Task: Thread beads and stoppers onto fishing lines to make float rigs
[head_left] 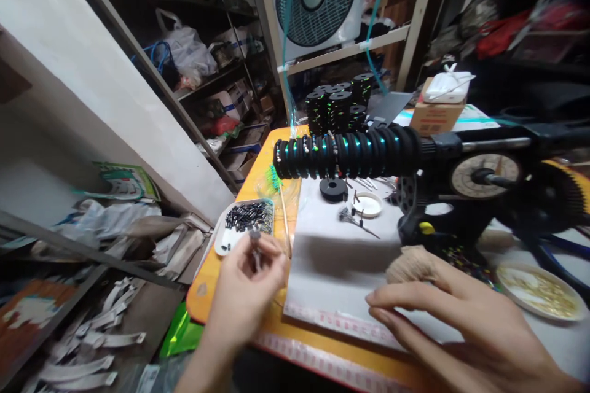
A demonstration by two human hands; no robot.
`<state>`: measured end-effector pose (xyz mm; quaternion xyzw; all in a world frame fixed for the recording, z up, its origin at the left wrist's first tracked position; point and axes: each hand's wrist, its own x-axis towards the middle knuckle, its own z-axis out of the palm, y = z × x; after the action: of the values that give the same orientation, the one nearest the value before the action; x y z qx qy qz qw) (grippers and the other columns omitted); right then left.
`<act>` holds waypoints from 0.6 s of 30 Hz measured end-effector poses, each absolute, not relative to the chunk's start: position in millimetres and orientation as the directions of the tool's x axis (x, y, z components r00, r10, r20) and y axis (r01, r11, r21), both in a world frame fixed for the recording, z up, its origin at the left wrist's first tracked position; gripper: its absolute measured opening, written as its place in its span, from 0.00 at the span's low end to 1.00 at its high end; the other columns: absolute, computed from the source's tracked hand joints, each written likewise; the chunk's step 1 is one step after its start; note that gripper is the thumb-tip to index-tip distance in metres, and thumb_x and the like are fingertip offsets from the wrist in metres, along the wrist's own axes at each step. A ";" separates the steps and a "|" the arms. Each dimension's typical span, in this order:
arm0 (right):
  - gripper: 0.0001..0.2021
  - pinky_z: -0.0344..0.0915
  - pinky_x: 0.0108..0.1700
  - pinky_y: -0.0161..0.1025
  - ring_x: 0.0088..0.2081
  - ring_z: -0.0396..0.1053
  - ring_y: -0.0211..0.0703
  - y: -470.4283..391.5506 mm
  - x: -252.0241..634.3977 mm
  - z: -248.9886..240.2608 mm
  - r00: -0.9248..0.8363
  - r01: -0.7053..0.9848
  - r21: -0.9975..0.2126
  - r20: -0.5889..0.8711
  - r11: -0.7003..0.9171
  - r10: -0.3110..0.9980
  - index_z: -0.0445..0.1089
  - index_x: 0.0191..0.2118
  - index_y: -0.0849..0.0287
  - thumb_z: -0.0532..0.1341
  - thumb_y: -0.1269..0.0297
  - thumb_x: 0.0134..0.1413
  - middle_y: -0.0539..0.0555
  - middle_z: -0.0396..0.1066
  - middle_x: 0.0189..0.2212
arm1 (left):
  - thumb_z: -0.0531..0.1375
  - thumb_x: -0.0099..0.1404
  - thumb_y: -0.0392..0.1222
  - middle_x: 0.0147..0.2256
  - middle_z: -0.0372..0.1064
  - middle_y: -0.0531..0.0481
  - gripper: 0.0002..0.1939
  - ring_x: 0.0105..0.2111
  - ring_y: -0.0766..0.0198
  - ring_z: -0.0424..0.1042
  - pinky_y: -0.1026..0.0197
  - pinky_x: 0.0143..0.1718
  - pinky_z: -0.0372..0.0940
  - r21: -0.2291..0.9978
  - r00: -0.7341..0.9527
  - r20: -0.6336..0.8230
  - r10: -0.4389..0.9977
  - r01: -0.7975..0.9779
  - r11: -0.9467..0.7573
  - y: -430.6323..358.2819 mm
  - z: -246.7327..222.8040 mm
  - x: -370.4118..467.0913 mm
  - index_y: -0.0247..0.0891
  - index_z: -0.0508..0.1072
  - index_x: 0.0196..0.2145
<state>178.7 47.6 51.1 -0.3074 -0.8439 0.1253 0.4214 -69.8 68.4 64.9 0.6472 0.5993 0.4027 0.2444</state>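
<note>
My left hand (251, 285) is closed in a pinch at the near left of the table. A thin, pale piece with a small dark grey tip (254, 234) sticks up from its fingers; its exact kind is unclear. Just beyond it, a white tray (221, 239) holds black tube-shaped beads. My right hand (465, 313) hovers over the white sheet (332, 288), thumb and forefinger tips nearly together; whatever may be between them is too small to make out. Tan wrapping (410, 265) covers one of its fingers. Above both hands, black bead bracelets (350, 153) ring a horizontal black rod.
The rod's stand has a round dial (486, 175). On the sheet lie a black spool (334, 189), a small white dish (367, 204) and a thin grey-headed piece (348, 216). A plate of gold bits (544, 291) sits right; stacked spools (338, 104) stand behind.
</note>
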 end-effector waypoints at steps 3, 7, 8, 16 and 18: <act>0.09 0.69 0.36 0.31 0.33 0.69 0.35 45.8 175.6 54.7 -0.431 0.375 -0.496 0.655 0.783 0.621 0.69 0.40 0.56 0.61 0.77 0.57 0.50 0.67 0.31 | 0.68 0.56 0.42 0.29 0.69 0.53 0.17 0.24 0.71 0.64 0.69 0.26 0.60 0.993 -0.013 -0.009 1.000 -0.121 0.007 36.4 49.3 -27.9 0.39 0.61 0.25; 0.10 0.64 0.59 0.41 0.39 0.72 0.35 45.0 173.3 54.1 -0.416 0.323 -0.515 0.676 0.794 0.608 0.68 0.39 0.58 0.61 0.79 0.55 0.49 0.72 0.32 | 0.75 0.48 0.45 0.26 0.68 0.55 0.24 0.19 0.75 0.60 0.71 0.20 0.53 0.816 0.031 -0.206 0.978 -0.547 0.189 22.0 35.1 7.9 0.37 0.61 0.24; 0.10 0.62 0.62 0.42 0.40 0.72 0.35 44.8 173.3 53.2 -0.420 0.322 -0.515 0.674 0.794 0.607 0.68 0.39 0.58 0.61 0.79 0.54 0.49 0.72 0.33 | 0.75 0.47 0.45 0.26 0.68 0.55 0.25 0.19 0.76 0.60 0.71 0.19 0.52 0.791 0.029 -0.230 0.973 -0.577 0.204 21.8 34.5 11.9 0.37 0.61 0.24; 0.07 0.66 0.59 0.43 0.37 0.73 0.36 42.7 173.0 52.1 -0.382 0.368 -0.489 0.696 0.791 0.608 0.69 0.34 0.58 0.61 0.78 0.53 0.50 0.70 0.31 | 0.77 0.44 0.45 0.25 0.65 0.57 0.27 0.17 0.79 0.57 0.73 0.19 0.53 0.779 -0.017 -0.276 0.961 -0.590 0.213 21.0 40.3 14.9 0.37 0.59 0.23; 0.07 0.66 0.59 0.43 0.37 0.72 0.36 42.9 173.2 52.5 -0.389 0.364 -0.500 0.685 0.786 0.616 0.69 0.35 0.58 0.61 0.78 0.54 0.50 0.70 0.31 | 0.77 0.44 0.44 0.26 0.67 0.56 0.27 0.18 0.77 0.59 0.73 0.20 0.54 0.767 -0.014 -0.281 0.960 -0.604 0.216 19.5 39.0 15.7 0.37 0.60 0.22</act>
<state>173.2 42.9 52.5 -0.2980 -0.8223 0.1351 0.4655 15.7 19.5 39.0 0.2201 0.4039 0.5862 0.6669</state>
